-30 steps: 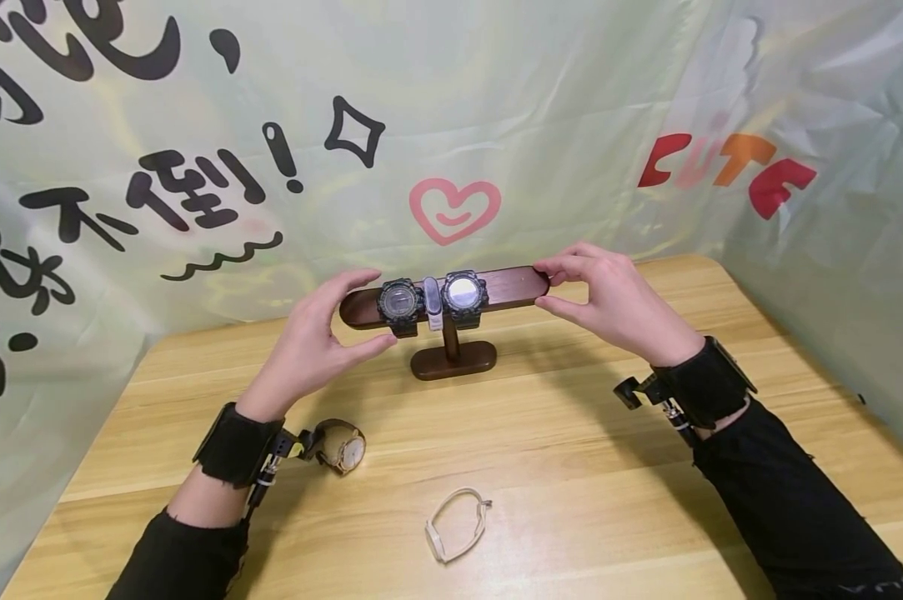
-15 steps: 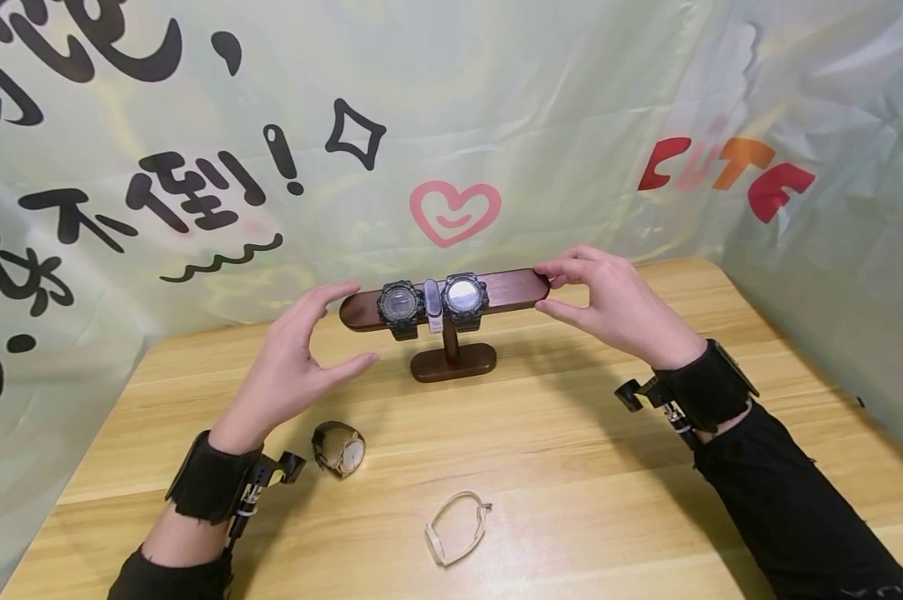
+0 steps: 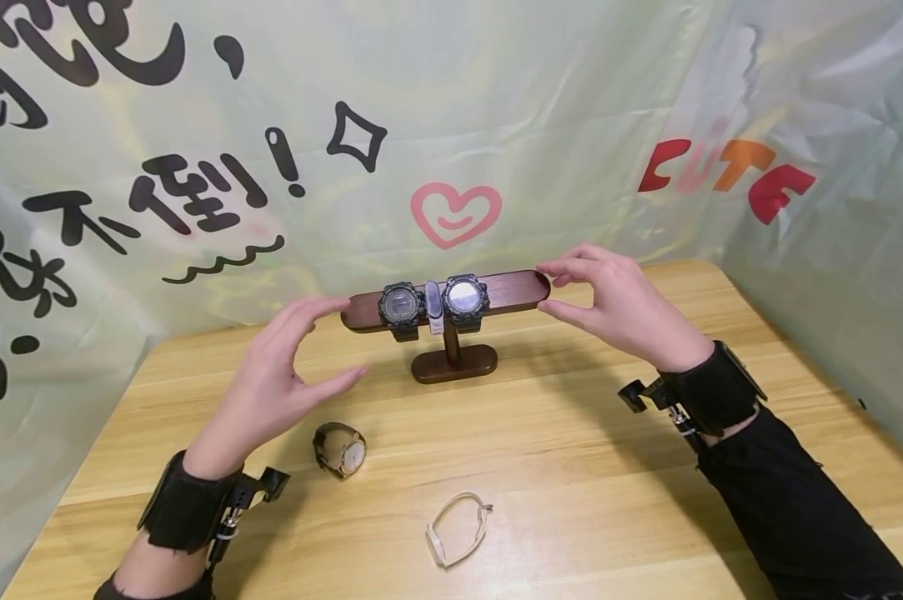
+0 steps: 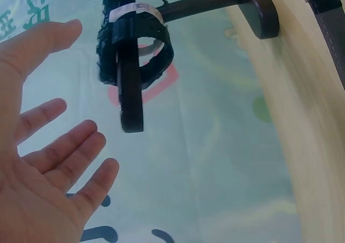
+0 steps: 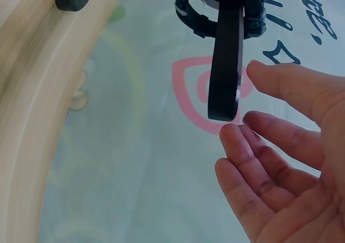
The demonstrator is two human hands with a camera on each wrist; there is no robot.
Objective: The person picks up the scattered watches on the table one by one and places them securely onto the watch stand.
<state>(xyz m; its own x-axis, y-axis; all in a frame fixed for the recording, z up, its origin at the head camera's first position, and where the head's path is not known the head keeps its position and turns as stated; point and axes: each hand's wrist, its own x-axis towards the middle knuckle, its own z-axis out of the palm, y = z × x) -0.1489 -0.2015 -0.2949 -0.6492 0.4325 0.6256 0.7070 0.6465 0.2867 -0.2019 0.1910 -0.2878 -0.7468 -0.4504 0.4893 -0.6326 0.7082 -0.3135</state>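
Watch stand (image 3: 452,340) of dark brown wood occupies the centre of the frame, its oval base (image 3: 454,364) set on a light wood-grain desk (image 3: 571,492) and its long bar (image 3: 513,292) slanting gently, right end higher in the frame. Three timepieces circle the bar: a bulky black watch (image 3: 401,306) toward the left, a slim band (image 3: 433,302) with a pale strap beside it, and a second black watch (image 3: 464,297), its face shining white. The bar's right portion shows bare wood.

At centre left, a person's left hand (image 3: 267,383) is spread wide near the bar's left end, thumb well apart from the fingers; the left wrist view shows a gap between hand and wood. At right of centre, the right hand (image 3: 618,302) curves about the bar's right end, thumb and fingers parted; the tips sit just beside it, and whether any touches cannot be told.

At lower left of centre, a gold-toned watch (image 3: 352,457) with a dark strap rests on the desk. At lower centre, a pale watch (image 3: 436,547) lies with its strap looped. Behind hangs a pale green backdrop (image 3: 556,108) bearing a pink heart (image 3: 454,223) at upper centre and "CUTE" lettering (image 3: 742,158) at upper right.
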